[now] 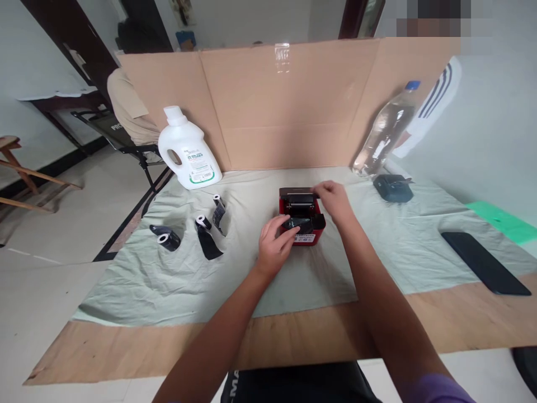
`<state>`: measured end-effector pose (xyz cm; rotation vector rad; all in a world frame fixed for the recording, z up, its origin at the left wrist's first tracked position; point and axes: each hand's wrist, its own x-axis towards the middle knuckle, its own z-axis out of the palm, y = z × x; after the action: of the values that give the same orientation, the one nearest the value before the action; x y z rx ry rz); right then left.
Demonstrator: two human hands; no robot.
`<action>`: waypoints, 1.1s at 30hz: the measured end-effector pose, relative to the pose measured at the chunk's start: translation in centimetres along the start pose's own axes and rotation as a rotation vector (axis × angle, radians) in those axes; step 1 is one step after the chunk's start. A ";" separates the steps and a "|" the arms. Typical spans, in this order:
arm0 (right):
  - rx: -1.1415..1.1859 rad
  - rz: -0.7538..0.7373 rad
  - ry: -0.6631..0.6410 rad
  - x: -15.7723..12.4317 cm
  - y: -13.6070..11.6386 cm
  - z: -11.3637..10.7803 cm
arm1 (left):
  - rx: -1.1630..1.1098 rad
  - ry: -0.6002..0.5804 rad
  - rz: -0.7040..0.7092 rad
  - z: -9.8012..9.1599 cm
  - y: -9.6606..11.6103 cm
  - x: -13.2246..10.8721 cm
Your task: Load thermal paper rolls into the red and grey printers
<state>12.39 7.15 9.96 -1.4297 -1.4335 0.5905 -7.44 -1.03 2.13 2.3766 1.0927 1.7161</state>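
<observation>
A small red label printer point(312, 229) with its black lid open stands mid-table on a pale green cloth point(168, 280). My left hand point(274, 240) is curled at the printer's front left, fingers pinched on a black roll point(300, 225) in the open bay. My right hand point(335, 201) reaches over the right side and grips the raised lid point(298, 195) at the back. Three black rolls with white cores lie to the left: one point(166, 238), a second point(205, 235) with a loose tail, and a third point(218, 211).
A white detergent jug point(188, 151) stands back left, and a clear water bottle point(388, 129) leans back right against a cardboard screen point(285, 106). A dark small printer point(392, 187), a black phone point(484, 262) and a green sheet point(501, 221) lie right. A folding chair point(126, 140) stands beyond the table.
</observation>
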 end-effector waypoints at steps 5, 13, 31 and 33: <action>0.250 0.176 -0.024 -4.6 2.9 0.9 | 0.040 0.017 0.005 -0.1 0.2 0.1; 0.453 0.156 -0.085 -5.4 5.1 2.3 | -0.041 -0.202 -0.244 -0.6 -0.7 0.5; 0.850 0.242 -0.017 -5.7 6.5 3.2 | -0.031 -0.219 -0.278 -0.5 -0.8 0.8; 0.863 0.227 -0.020 -5.7 6.9 3.4 | -0.048 -0.222 -0.267 -0.4 -0.8 0.6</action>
<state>11.54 4.08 0.88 -0.8786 -0.8410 1.1911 -8.17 -0.25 2.45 2.2068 1.2477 1.3430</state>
